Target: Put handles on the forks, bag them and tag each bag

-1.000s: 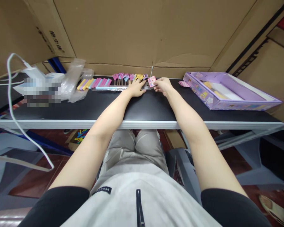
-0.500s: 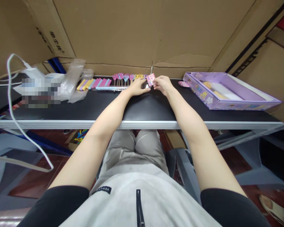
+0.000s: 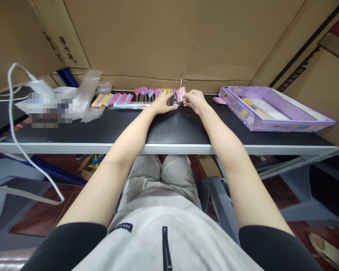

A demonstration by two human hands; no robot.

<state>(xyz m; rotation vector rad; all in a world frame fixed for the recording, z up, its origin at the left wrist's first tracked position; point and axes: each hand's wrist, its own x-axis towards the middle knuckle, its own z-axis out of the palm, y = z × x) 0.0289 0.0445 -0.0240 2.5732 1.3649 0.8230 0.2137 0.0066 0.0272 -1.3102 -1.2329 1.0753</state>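
My right hand (image 3: 195, 101) pinches a small pink printed card (image 3: 181, 94) between thumb and fingertips. My left hand (image 3: 163, 104) lies at the right end of a clear plastic sleeve (image 3: 143, 106), with thumb and fingers curled around its end. Inside that sleeve is a back scratcher with a light blue handle (image 3: 122, 105). The card touches or nearly touches the sleeve's end; exact contact is hard to see. Behind them lies a row of back scratchers with pink, blue and yellow claw heads (image 3: 144, 90) and coloured handles (image 3: 101, 100), partly hidden by my left hand.
On the right sits an open purple printed box (image 3: 254, 120) with a few yellow pieces inside. Another pink card (image 3: 219, 100) lies beside it. Clear plastic bags (image 3: 86, 99) and a white cable (image 3: 12, 113) are on the left. A cardboard wall (image 3: 164, 41) stands behind the black table (image 3: 180, 130).
The pink card has shifted slightly right and turned more upright in my right hand. My left hand and the sleeve have moved a little to the left.
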